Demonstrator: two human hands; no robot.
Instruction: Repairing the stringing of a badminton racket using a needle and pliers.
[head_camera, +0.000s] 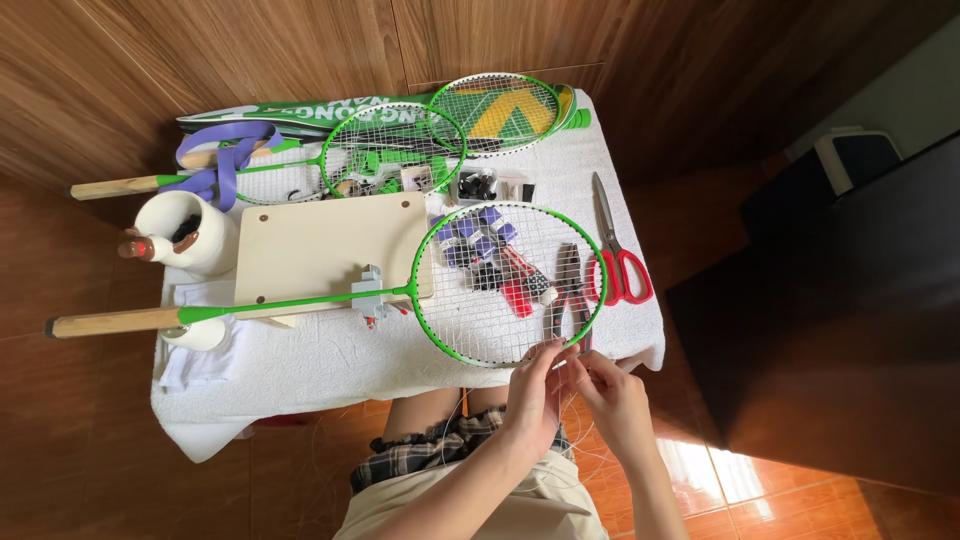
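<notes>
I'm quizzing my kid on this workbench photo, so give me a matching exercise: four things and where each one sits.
Things:
1. scissors
2. white cup
3. pliers
4. purple strap

Places:
A. under the clamped racket's strings
B. far left corner, over a racket handle
C. right edge of the table
D. left of the wooden board

Pairs: 1-C, 2-D, 3-A, 4-B

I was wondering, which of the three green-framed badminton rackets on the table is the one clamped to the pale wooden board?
The nearest green-framed racket, with the bare wooden handle; its shaft passes through the grey clamp on the pale wooden board. Both hands work at its rim. The other two lie loose behind.
</notes>
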